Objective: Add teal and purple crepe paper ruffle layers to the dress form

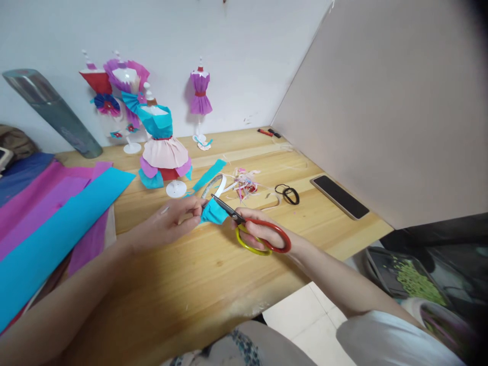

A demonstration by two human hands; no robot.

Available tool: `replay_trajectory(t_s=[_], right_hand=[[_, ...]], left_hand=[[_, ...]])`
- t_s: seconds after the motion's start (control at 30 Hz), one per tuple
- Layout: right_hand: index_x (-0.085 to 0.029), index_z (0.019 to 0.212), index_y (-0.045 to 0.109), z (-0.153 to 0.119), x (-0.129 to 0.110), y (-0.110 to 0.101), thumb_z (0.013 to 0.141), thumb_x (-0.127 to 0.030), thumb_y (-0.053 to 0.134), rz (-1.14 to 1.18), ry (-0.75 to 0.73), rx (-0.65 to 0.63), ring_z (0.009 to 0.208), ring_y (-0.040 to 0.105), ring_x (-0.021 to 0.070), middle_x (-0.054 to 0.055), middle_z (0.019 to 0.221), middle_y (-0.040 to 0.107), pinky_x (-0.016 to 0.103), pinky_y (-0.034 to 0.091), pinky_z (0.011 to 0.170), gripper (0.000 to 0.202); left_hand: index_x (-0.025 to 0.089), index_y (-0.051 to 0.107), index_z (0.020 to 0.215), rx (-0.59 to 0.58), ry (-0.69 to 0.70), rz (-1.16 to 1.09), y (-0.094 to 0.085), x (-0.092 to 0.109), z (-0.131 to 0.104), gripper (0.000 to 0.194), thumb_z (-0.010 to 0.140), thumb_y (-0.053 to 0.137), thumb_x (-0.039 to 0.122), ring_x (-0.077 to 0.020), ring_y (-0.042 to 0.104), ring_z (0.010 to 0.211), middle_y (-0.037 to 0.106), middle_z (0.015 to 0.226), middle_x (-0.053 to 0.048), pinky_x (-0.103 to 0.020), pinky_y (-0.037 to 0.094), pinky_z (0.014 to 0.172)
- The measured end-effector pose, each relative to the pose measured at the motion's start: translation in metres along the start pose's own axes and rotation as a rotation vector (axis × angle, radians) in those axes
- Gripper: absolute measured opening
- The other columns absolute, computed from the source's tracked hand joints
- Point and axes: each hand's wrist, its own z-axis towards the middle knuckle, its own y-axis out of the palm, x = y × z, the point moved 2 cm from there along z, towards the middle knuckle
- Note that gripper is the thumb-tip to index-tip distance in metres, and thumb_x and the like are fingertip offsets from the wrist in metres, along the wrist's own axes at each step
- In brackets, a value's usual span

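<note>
Head view shows, just in front of the tape roll [222,185], blue paper [214,212] that looks light, soft and easily torn, best held by its edge, pinched in the left hand [179,216] while the right hand [264,232] holds scissors [239,218].

Soft, even light covers the table [183,284], with faint shadows on the wall [244,40] behind it and a broader one across its near left. Scissors [239,219] above it look fairly crisp; low to its right, everything turns dim and blurred.
</note>
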Motion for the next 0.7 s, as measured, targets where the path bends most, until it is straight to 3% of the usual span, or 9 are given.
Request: replay_trajectory(t_s=[0.1,0.17,0.27,0.33,0.5,0.6,0.7], right_hand=[[-0.017,0.100,0.053,0.002,0.002,-0.003,0.089,-0.063,0.060,-0.098,0.026,0.030,0.041,0.037,0.0043,-0.009,0.056,0.047,0.017,0.029,0.042,0.049],[-0.017,0.099,0.053,0.002,0.001,-0.003,0.086,-0.064,0.062,-0.143,0.033,0.044,0.046,0.040,0.0050,-0.008,0.059,0.048,0.018,0.031,0.045,0.050],[-0.016,0.100,0.054,0.002,-0.003,0.001,0.084,-0.064,0.065,-0.159,0.033,0.019,0.052,0.044,0.0062,-0.006,0.065,0.049,0.019,0.034,0.048,0.052],[-0.015,0.101,0.055,0.002,-0.004,0.004,0.084,-0.063,0.065,-0.145,0.032,-0.004,0.054,0.043,0.0062,-0.005,0.067,0.049,0.019,0.035,0.048,0.052],[-0.015,0.098,0.055,0.004,0.002,0.001,0.086,-0.063,0.063,-0.126,0.023,-0.005,0.049,0.039,0.0051,-0.007,0.062,0.047,0.019,0.031,0.046,0.050],[-0.016,0.102,0.053,0.003,0.003,-0.008,0.086,-0.065,0.062,-0.152,0.043,0.005,0.054,0.047,0.0077,-0.004,0.066,0.051,0.020,0.036,0.049,0.052],[-0.016,0.108,0.052,-0.003,-0.008,-0.016,0.089,-0.069,0.054,-0.220,0.010,-0.018,0.063,0.052,0.0114,-0.001,0.075,0.054,0.025,0.042,0.057,0.056]], left_hand=[[0.021,0.046,0.092,0.141,0.210,0.196,0.001,0.002,-0.003,0.010,0.096,0.039,0.016,-0.0141,0.058,0.081,0.062,0.086,-0.002,-0.029,0.046,0.080],[0.021,0.045,0.090,0.115,0.245,0.283,0.002,0.005,-0.003,0.013,0.097,0.037,0.013,-0.0140,0.055,0.075,0.060,0.083,-0.001,-0.029,0.044,0.074],[0.021,0.040,0.080,-0.097,0.145,0.271,0.006,0.011,0.001,0.017,0.095,0.038,0.012,-0.0131,0.045,0.064,0.049,0.072,0.002,-0.028,0.038,0.064],[0.021,0.039,0.079,-0.171,0.100,0.228,0.008,0.015,0.003,0.017,0.093,0.038,0.012,-0.0130,0.041,0.063,0.048,0.073,0.002,-0.028,0.035,0.062],[0.019,0.043,0.081,-0.143,0.010,0.082,0.002,0.011,0.003,0.014,0.093,0.038,0.017,-0.0112,0.040,0.063,0.044,0.069,0.004,-0.026,0.032,0.062],[0.019,0.043,0.076,-0.130,-0.058,0.064,-0.009,0.003,0.002,0.016,0.091,0.040,0.022,-0.0113,0.041,0.064,0.045,0.068,0.003,-0.025,0.032,0.061],[0.019,0.045,0.074,-0.201,-0.094,0.049,-0.020,-0.004,0.002,0.018,0.090,0.041,0.027,-0.0118,0.040,0.065,0.045,0.069,0.002,-0.025,0.033,0.061]])
